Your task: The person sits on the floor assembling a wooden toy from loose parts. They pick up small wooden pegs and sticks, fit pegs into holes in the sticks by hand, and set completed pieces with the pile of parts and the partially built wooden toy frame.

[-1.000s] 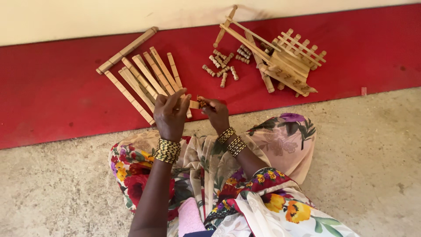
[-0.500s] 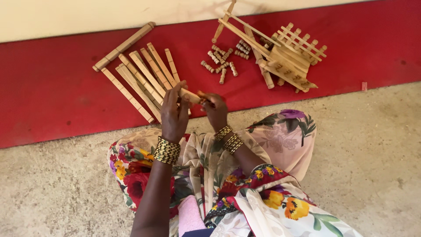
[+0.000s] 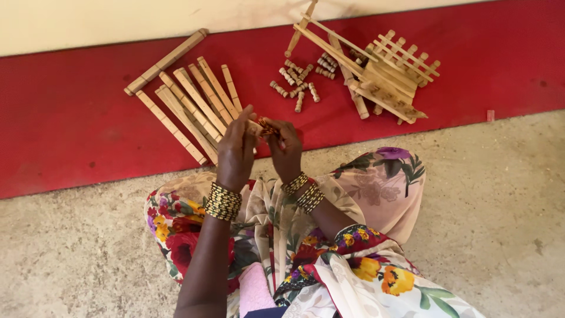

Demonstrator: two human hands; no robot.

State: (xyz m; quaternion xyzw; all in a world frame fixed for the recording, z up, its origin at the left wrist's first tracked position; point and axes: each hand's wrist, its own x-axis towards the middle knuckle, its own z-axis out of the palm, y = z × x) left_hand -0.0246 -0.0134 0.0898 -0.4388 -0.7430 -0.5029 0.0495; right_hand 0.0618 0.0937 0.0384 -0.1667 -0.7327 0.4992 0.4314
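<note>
The single head-worn view looks steeply down from above the seated person, facing forward over the lap toward a red floor strip (image 3: 70, 135) and the pale wall base (image 3: 88, 23) at the top edge. It sits fairly near: the left hand (image 3: 235, 150) and right hand (image 3: 286, 150) meet close to the frame's centre, the forearms rising from the bottom edge. Grey concrete floor (image 3: 500, 224) fills the lower part, and there is no second view to overlap with.

Pale tan wooden slats (image 3: 194, 106) lie on a red mat (image 3: 70, 135) (floral multicoloured dress (image 3: 353, 265), gold bangles (image 3: 222, 201)).
</note>
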